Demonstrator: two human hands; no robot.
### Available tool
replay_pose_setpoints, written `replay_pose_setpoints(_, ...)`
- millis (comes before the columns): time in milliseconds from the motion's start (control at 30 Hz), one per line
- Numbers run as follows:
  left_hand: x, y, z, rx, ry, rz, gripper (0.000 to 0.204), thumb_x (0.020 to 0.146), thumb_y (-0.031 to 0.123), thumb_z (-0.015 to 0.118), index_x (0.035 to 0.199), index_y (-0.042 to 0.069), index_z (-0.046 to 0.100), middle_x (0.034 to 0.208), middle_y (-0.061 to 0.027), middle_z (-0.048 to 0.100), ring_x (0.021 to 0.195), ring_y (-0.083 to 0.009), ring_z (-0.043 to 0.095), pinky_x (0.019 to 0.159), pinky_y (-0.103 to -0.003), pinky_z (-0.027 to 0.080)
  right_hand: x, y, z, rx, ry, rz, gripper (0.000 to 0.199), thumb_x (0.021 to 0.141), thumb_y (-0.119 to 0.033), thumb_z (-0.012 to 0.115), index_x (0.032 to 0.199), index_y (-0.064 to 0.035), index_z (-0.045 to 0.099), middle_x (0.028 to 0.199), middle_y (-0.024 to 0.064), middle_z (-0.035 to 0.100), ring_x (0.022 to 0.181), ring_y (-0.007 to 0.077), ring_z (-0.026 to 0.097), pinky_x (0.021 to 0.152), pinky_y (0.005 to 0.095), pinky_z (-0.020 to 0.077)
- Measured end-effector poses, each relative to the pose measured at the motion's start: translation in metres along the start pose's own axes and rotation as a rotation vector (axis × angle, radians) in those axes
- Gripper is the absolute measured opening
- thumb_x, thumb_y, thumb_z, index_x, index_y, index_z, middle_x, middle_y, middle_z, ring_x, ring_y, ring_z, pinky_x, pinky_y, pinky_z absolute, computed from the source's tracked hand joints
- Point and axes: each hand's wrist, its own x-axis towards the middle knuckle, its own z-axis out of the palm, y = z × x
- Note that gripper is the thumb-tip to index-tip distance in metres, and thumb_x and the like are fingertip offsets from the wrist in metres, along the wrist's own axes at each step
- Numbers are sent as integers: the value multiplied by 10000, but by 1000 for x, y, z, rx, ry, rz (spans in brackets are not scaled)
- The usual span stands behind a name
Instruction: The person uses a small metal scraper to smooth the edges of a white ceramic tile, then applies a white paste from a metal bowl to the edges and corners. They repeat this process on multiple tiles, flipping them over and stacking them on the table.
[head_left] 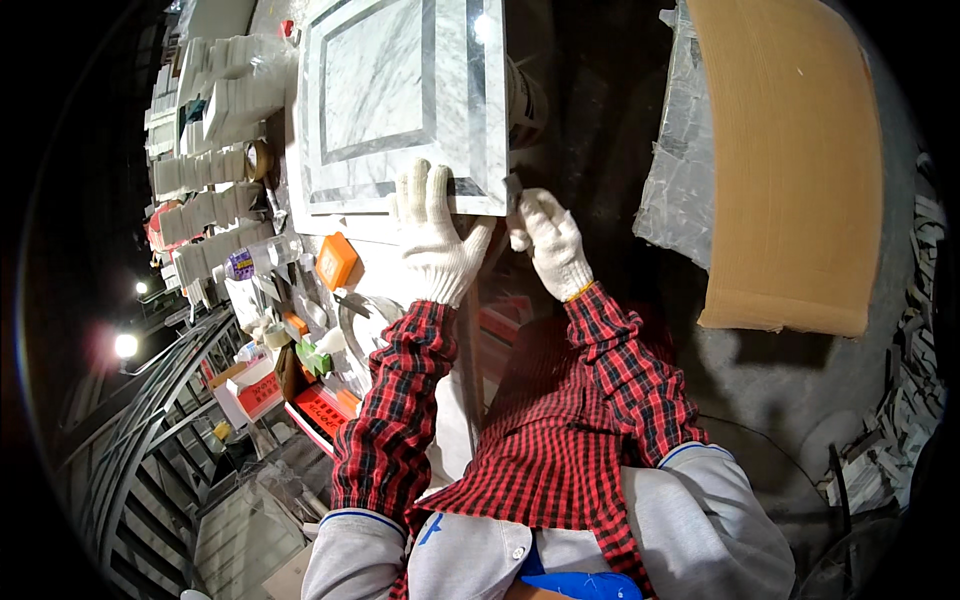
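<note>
A white and grey marble panel (376,85) with dark inlaid bands lies on the worktable (345,226) in front of me. My left hand (438,245), in a white knitted glove, rests on its near edge with the fingers stretched over the surface and the thumb apart. At the panel's near right corner, my right hand (556,245), gloved too, is closed round a small dark grey block (514,192). The block is against the panel's side edge. My fingers partly cover it, so its exact kind cannot be made out.
Stacks of white tiles (230,112) stand along the left, with a tape roll (259,160) beside them. An orange block (336,261) sits left of my hand. Red-and-white boxes (255,388) are lower left. A large cardboard sheet (790,170) lies over grey wrapped slabs (675,150) on the right.
</note>
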Motion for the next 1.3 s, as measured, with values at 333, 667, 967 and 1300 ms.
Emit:
replay_pose_setpoints(333, -1, 1, 1, 26, 19, 7, 852, 692, 271, 818, 1418, 32, 443, 1479, -236, 436, 1385, -434, 390, 1130, -558, 281, 18, 8, 2, -326, 54, -268, 216, 1045, -192, 480, 1087, -38, 626, 773, 10, 595, 681, 85, 535, 614, 256, 448)
replay_pose_setpoints(667, -7, 8, -2, -3, 18, -3, 839, 709, 266, 813, 1421, 22, 441, 1481, -245, 429, 1390, -431, 384, 1136, -556, 275, -15, 20, -5, -3, -153, -110, 199, 1026, -203, 518, 977, -30, 604, 761, -5, 562, 632, 77, 480, 592, 238, 407)
replay_pose_setpoints(967, -13, 6, -4, 9, 17, -25, 869, 698, 286, 820, 1441, 54, 432, 1506, -219, 412, 1406, -421, 367, 1140, -559, 266, 3, 13, -23, -213, -92, -197, 225, 1053, -226, 481, 1080, -43, 609, 848, 26, 607, 697, 97, 544, 666, 263, 475)
replay_pose_setpoints(1300, -10, -6, -13, -84, -17, -31, 849, 699, 291, 813, 1429, 75, 439, 1485, -199, 436, 1394, -417, 377, 1131, -566, 278, -38, 41, -30, -101, -300, -93, 254, 992, -292, 609, 1078, -52, 606, 903, 41, 665, 644, 87, 534, 575, 229, 429)
